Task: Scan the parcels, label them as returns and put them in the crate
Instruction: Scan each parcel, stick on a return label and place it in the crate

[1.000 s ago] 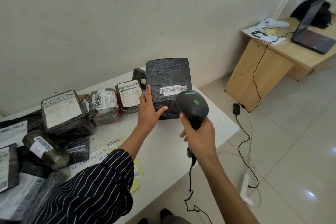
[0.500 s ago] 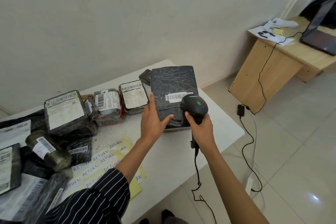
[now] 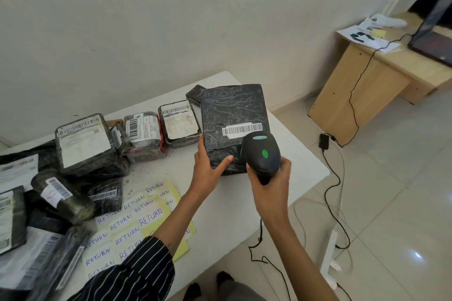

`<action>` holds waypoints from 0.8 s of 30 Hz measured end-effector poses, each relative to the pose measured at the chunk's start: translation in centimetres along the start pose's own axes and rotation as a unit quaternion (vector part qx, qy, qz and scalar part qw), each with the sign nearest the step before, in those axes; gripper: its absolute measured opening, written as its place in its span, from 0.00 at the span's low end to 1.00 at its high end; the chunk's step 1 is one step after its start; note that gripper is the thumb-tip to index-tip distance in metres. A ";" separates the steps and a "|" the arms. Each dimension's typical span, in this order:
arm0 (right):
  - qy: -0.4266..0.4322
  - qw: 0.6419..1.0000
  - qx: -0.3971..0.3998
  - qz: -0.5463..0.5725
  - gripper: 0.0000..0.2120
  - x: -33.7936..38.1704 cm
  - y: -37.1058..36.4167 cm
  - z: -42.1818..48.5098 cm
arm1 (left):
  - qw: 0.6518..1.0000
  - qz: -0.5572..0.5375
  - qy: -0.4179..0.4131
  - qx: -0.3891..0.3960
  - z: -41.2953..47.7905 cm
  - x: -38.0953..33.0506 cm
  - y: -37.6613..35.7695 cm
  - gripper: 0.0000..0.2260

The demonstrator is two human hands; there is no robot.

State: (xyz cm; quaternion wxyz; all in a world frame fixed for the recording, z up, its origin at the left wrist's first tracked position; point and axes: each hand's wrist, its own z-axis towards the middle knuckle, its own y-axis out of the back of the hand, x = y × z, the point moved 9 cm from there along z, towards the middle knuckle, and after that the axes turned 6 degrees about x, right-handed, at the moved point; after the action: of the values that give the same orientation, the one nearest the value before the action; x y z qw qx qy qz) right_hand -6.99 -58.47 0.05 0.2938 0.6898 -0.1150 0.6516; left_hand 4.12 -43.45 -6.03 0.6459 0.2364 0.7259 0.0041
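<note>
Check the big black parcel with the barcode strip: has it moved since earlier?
Yes. The big black parcel has dropped: its far edge stood well above the small black parcel behind it, and now sits level with it.

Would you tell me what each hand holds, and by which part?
Right hand grips the scanner by its handle; left hand holds the black parcel at its near-left corner.

"RETURN" handwritten on paper slips (image 3: pixel 137 223) on the table (image 3: pixel 220 215), parcel barcode label (image 3: pixel 242 129) print unreadable
</note>
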 end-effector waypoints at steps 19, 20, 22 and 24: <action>-0.096 0.991 0.090 -0.017 0.14 3.0 0.2 -3.2 | 0.958 0.250 -0.118 -0.075 -1.0 -2.3 0.1 0.43; -0.098 0.991 0.092 -0.017 0.14 3.2 0.2 -3.3 | 0.956 0.256 -0.120 -0.075 -1.0 -2.3 0.1 0.42; -0.100 0.990 0.095 -0.015 0.14 3.4 0.1 -3.5 | 0.958 0.252 -0.117 -0.069 -0.8 -2.1 0.1 0.42; -0.099 0.990 0.096 -0.017 0.15 3.6 0.1 -3.6 | 0.960 0.248 -0.112 -0.063 -0.7 -2.0 0.0 0.42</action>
State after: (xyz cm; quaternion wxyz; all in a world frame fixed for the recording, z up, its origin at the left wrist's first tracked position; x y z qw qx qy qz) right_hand -9.59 -55.70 3.45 0.2245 0.7777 -0.0686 0.5832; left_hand 3.56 -43.91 -4.07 0.7152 0.3670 0.5657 0.1836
